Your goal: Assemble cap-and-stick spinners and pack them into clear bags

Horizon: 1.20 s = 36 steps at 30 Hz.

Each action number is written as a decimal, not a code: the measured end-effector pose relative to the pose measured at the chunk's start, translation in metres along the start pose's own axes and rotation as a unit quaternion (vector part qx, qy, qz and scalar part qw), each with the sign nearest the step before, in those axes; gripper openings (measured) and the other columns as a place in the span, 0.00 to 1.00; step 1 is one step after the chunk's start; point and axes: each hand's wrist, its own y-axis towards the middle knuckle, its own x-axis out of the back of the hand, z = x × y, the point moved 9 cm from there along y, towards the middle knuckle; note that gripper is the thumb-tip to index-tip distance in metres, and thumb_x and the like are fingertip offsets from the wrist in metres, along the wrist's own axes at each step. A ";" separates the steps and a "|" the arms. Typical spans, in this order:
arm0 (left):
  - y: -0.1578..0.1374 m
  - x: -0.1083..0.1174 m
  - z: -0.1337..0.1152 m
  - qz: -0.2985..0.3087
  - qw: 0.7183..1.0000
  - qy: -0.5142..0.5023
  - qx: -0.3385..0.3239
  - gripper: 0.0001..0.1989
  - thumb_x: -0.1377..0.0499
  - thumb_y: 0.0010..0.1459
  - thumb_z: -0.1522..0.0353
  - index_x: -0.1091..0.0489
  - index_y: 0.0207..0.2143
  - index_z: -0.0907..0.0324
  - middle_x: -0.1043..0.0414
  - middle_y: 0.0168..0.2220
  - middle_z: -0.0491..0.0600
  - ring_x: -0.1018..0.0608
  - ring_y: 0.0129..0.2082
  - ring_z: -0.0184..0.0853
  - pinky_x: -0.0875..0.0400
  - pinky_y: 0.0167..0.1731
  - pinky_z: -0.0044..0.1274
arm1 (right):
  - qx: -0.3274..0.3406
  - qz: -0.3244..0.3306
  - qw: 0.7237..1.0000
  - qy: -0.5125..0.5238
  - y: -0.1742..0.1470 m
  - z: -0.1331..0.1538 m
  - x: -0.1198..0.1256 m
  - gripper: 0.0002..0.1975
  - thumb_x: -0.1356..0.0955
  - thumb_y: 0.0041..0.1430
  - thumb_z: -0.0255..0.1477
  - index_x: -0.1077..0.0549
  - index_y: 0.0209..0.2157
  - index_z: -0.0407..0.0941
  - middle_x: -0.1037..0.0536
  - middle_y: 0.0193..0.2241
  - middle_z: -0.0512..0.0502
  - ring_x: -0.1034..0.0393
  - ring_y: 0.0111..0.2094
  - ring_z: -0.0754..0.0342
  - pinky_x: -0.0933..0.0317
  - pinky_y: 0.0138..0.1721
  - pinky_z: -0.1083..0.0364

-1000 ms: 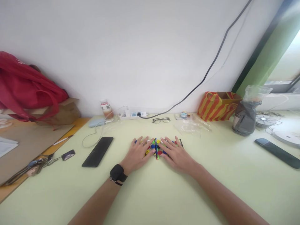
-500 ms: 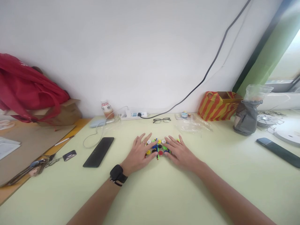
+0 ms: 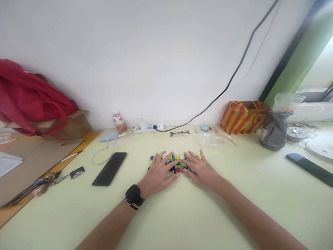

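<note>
A red bag point(image 3: 33, 95) rests on a cardboard box point(image 3: 76, 125) at the left, with a white pen point(image 3: 69, 157) and a black phone point(image 3: 109, 169) lying nearer. Along the wall stand a labelled bottle point(image 3: 119, 121), a white power strip point(image 3: 147, 130), folded-out eyeglasses point(image 3: 180, 133) and a red-and-yellow striped bag point(image 3: 239, 118). Just beside that sits a grey bag point(image 3: 273, 133).

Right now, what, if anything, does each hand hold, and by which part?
It cannot be told: the left hand and right hand spread over small colourful pieces, hiding any grip beneath.

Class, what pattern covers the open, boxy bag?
The open, boxy bag has red and yellow stripes; the head view shows it.
</note>
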 end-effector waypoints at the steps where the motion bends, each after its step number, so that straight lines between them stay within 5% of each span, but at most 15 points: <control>1: 0.000 0.000 -0.001 0.000 1.000 0.000 0.001 0.25 0.46 0.69 0.52 0.35 0.66 0.41 0.45 0.72 0.46 0.44 0.71 0.54 0.50 0.69 0.53 | -0.003 0.001 1.000 -0.001 0.000 -0.001 0.000 0.24 0.41 0.75 0.37 0.36 0.68 0.51 0.38 0.70 0.40 0.49 0.72 0.36 0.61 0.68 0.24; 20: -0.001 -0.001 0.001 -0.009 1.000 -0.012 0.004 0.26 0.46 0.69 0.52 0.36 0.67 0.41 0.45 0.72 0.46 0.44 0.71 0.53 0.45 0.68 0.51 | 0.004 -0.017 0.999 0.033 -0.002 -0.001 0.005 0.26 0.41 0.74 0.40 0.39 0.70 0.52 0.39 0.70 0.41 0.49 0.72 0.39 0.60 0.70 0.28; 25: -0.002 0.007 0.036 -0.039 0.997 -0.030 0.066 0.25 0.49 0.72 0.54 0.39 0.69 0.44 0.43 0.72 0.47 0.44 0.72 0.50 0.43 0.68 0.47 | -0.069 -0.055 0.995 0.053 -0.005 -0.040 0.010 0.29 0.45 0.75 0.43 0.39 0.70 0.47 0.39 0.70 0.40 0.49 0.72 0.43 0.55 0.71 0.36; 30: -0.008 -0.003 0.077 0.006 0.992 -0.050 0.113 0.28 0.54 0.73 0.52 0.44 0.72 0.46 0.46 0.73 0.48 0.48 0.74 0.47 0.45 0.69 0.46 | -0.148 0.002 0.985 0.084 -0.014 -0.069 -0.006 0.35 0.51 0.75 0.48 0.48 0.74 0.43 0.46 0.73 0.39 0.55 0.74 0.45 0.56 0.72 0.40; 36: -0.009 -0.008 0.078 0.003 0.996 -0.036 0.083 0.29 0.50 0.71 0.50 0.42 0.71 0.45 0.45 0.73 0.49 0.47 0.74 0.47 0.46 0.70 0.43 | -0.130 0.032 0.988 0.082 -0.017 -0.066 -0.018 0.36 0.52 0.74 0.50 0.55 0.75 0.48 0.51 0.74 0.42 0.61 0.75 0.45 0.60 0.73 0.38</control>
